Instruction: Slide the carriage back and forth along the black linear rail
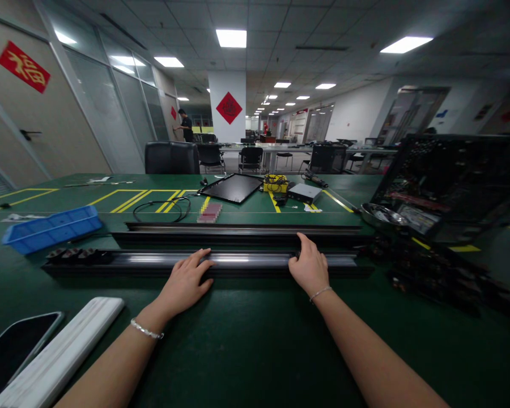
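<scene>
The left hand (186, 281) and right hand (309, 265) both lie on a dark metal rail (250, 260), its long axis running 9 to 3 across the green bench (255, 340); the right hand sits nearer the 3 o'clock end. Fingers curl narrowly over the top; whether they grip, I cannot tell. A second rail (242, 229) lies just beyond at 12. A red door sign (23, 66) at 10 o'clock reads 福; no brand is legible.

The single head-worn camera looks forward and down from just behind the person's left hand (185, 280) and right hand (308, 266), close above the dark green matted tabletop (238, 340) along the frame's bottom, its wide view reaching the distant white office ceiling (255, 56) along the top.
</scene>
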`<state>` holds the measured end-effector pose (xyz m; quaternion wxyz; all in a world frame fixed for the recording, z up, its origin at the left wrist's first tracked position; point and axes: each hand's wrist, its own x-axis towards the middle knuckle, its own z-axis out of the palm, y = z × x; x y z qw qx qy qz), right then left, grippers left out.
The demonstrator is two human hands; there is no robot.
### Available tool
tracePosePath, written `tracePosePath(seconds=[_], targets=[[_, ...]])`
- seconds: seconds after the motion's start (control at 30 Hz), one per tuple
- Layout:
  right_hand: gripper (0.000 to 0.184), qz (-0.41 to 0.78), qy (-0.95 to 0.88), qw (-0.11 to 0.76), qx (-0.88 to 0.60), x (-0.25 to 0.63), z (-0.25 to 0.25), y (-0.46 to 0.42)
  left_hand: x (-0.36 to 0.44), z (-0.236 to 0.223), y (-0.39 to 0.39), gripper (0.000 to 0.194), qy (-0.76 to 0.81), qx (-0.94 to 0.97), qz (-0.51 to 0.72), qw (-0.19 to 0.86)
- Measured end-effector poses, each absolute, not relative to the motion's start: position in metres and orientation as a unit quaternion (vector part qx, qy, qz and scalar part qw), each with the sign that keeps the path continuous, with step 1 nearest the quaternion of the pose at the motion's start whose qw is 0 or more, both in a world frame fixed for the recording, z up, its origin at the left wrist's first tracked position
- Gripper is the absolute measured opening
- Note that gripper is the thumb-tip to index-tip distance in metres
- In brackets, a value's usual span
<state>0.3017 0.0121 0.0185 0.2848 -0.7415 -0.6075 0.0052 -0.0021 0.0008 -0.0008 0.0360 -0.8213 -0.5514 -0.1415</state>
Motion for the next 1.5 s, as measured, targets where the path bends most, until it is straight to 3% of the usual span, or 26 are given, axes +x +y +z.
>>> tracePosePath(seconds=[0.4, 0.77, 1.5], targets=[[0.062, 0.017, -0.608, 0.275, -0.744, 0.31, 0.019, 0.013, -0.002, 0.0, 0.0, 0.036, -0.556, -0.821, -0.13, 0.034], [0.055, 0.01, -0.6, 0.185, -0.778, 0.325, 0.025, 0.014, -0.002, -0.001, 0.001, 0.036, -0.553, -0.822, -0.131, 0.035], [0.058, 0.047, -0.589, 0.215, -0.778, 0.338, 0.028, 0.018, -0.003, -0.002, 0.001, 0.036, -0.556, -0.82, -0.133, 0.03]])
